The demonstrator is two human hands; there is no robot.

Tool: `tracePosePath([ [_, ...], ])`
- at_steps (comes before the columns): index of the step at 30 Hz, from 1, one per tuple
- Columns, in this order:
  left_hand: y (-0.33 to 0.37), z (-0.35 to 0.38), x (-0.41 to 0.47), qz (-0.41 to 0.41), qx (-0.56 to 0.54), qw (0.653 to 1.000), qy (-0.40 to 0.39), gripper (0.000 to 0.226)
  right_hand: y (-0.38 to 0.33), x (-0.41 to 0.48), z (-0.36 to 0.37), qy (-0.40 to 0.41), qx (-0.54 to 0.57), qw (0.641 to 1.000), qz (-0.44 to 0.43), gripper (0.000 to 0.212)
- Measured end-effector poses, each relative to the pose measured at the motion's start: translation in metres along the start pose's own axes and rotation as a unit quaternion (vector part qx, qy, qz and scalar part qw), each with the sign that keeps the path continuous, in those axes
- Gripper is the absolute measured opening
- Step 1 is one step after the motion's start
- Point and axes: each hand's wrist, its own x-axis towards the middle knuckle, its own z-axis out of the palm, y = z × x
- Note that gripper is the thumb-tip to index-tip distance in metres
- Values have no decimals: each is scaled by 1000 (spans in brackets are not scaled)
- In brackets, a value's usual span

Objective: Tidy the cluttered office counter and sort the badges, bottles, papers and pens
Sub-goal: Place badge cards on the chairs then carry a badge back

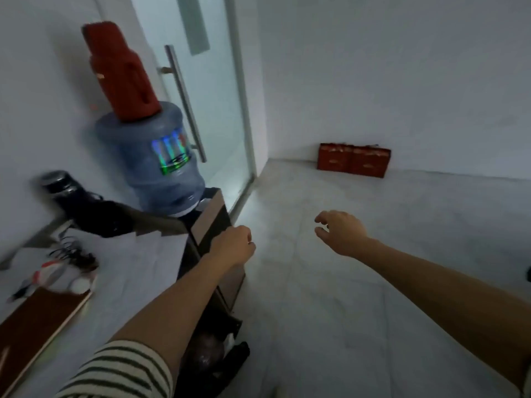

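Her left hand (234,244) is curled shut at the worktop (149,271) edge; right hand (340,231) hangs open, empty. A red flask (122,73) tops the water jug (149,159).

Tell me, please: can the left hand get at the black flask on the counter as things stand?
Probably yes. The left hand is closed at the counter's end, and the black flask stands farther left by the wall; nothing seems to block the way across.

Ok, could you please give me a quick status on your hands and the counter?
Left hand closed at the counter's edge, grip unclear. Right hand open, empty, over the floor. Papers and clutter unsorted. Nothing blocking.
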Motion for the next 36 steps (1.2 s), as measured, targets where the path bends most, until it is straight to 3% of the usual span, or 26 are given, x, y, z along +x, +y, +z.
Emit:
tracePosePath([
  [7, 178, 30, 148, 172, 42, 983, -38, 24, 188, -5, -49, 39, 0, 977, 207, 35],
  [12, 317, 46, 223, 302, 75, 947, -84, 22, 291, -32, -79, 78, 10, 932, 355, 35],
  [19, 490, 96, 254, 439, 111, 880, -141, 25, 395, -105, -95, 103, 8, 856, 506, 34],
  [26, 654, 165, 267, 510, 140, 828, -185, 28, 532, -164, -105, 130, 31, 805, 578, 35],
  [36, 836, 212, 291, 535, 163, 799, -222, 33, 711, -185, -159, 156, 42, 765, 624, 46],
])
